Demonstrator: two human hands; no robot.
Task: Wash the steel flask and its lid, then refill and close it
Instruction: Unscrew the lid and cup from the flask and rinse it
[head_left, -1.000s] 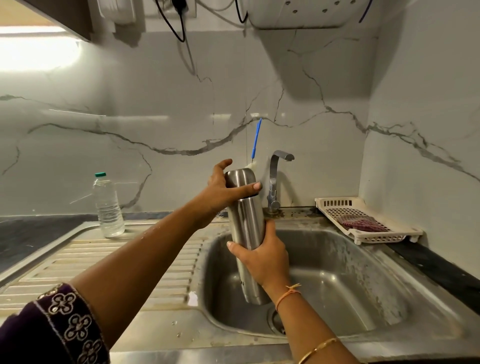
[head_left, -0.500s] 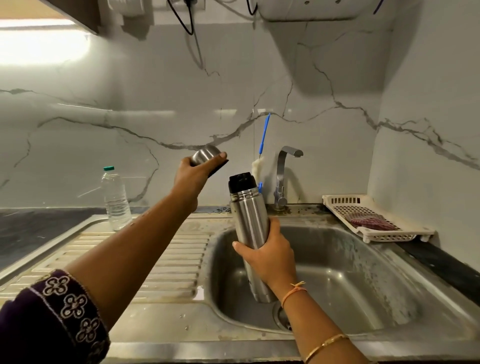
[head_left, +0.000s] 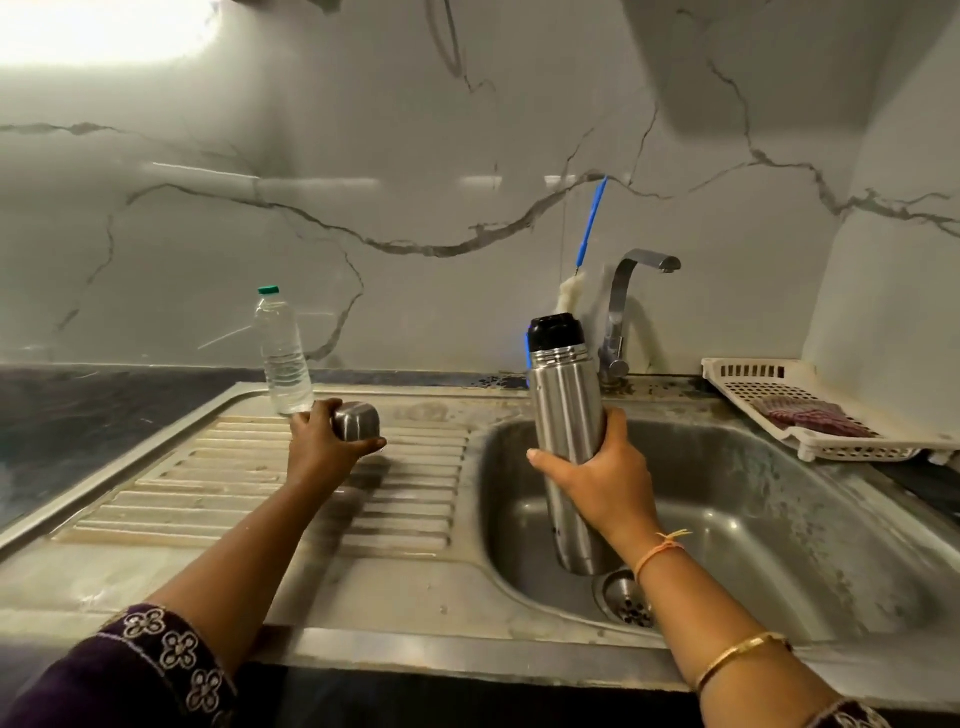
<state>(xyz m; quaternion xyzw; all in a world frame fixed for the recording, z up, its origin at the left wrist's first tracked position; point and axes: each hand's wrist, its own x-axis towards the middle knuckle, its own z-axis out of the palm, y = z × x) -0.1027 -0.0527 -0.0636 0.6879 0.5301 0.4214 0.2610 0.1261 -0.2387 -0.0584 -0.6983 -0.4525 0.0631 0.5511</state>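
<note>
Steel flask (head_left: 566, 415) near upright, long axis vertical, black stopper (head_left: 555, 332) uppermost

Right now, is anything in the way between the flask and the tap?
Nothing visible. The right hand holds the flask over the sink, and the space under the tap is clear; the bottle brush leans behind, against the wall.

Flask: tall brushed-steel cylinder (head_left: 563, 415), with its outer cap off and threaded rings showing below the neck.
Stopper: black (head_left: 555, 332), seated in the flask's mouth.
Flask pose: nearly upright, top tipped slightly left. The right hand (head_left: 597, 478) gripped it round the middle, with its base low in the sink basin (head_left: 779, 519).
Lid: small steel cup (head_left: 358, 420), lying sideways in the left hand (head_left: 322, 441), low over the ribbed drainboard (head_left: 234, 493). I could not tell whether it touched.
</note>
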